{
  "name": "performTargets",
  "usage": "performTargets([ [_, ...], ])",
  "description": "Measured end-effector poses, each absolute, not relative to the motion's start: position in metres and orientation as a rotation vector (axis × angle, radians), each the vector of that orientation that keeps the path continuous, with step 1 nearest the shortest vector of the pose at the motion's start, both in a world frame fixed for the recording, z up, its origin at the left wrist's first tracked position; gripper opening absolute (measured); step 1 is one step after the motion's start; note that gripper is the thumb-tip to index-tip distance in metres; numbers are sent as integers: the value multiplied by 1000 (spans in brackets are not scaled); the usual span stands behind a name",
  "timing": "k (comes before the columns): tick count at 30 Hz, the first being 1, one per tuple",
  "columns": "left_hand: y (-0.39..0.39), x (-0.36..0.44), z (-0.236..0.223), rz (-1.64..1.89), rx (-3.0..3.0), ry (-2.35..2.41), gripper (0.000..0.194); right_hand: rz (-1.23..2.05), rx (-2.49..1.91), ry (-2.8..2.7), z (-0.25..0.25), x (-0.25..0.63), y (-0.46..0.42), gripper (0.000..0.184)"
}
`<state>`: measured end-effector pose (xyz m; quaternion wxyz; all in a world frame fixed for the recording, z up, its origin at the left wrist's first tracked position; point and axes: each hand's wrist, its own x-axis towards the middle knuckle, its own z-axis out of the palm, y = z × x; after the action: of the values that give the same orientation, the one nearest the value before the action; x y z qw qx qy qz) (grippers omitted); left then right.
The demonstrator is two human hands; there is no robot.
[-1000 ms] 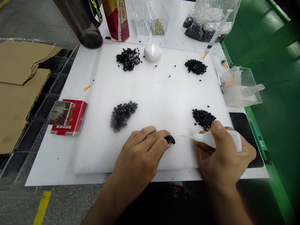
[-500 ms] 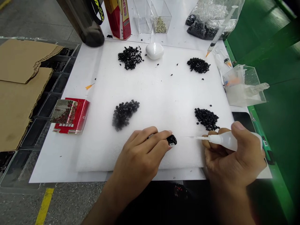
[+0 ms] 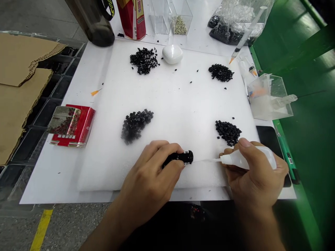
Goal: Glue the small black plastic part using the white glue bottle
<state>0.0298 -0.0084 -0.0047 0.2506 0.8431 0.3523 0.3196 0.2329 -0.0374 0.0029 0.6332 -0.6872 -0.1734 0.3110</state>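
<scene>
My left hand (image 3: 154, 174) is closed around a small black cylindrical part (image 3: 184, 157), held sideways over the white foam pad (image 3: 172, 115). The part's right end sticks out past my thumb and fingers; the rest is mostly hidden by them. In my right hand (image 3: 258, 174) is a white squeeze bottle (image 3: 239, 159) with a thin clear nozzle, which points left at the part's end. The nozzle's fine tip is faint against the pad, and I cannot tell whether it touches the part. Just beyond the bottle lies a pile of small black square chips (image 3: 228, 132).
More black pieces lie in a left pile (image 3: 137, 123), a far-left pile (image 3: 144, 61) and a far-right pile (image 3: 221, 72). A white lump (image 3: 172, 54), a syringe (image 3: 246, 36), clear boxes (image 3: 181, 21), a dark bottle (image 3: 98, 29) and a red box (image 3: 85, 129) stand around.
My left hand has shifted slightly left, and more of the black cylindrical part now shows beyond the fingers. The squeeze bottle in my right hand has moved left.
</scene>
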Motion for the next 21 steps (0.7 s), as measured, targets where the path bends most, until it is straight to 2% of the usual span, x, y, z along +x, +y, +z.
performTargets([
  [17, -9, 30, -4, 924, 2301, 915, 19, 680, -1586, -525, 0, 232, -36, 31],
  [21, -10, 30, -4, 931, 2288, 914, 18, 643, -1601, -467, 0, 232, -35, 36],
])
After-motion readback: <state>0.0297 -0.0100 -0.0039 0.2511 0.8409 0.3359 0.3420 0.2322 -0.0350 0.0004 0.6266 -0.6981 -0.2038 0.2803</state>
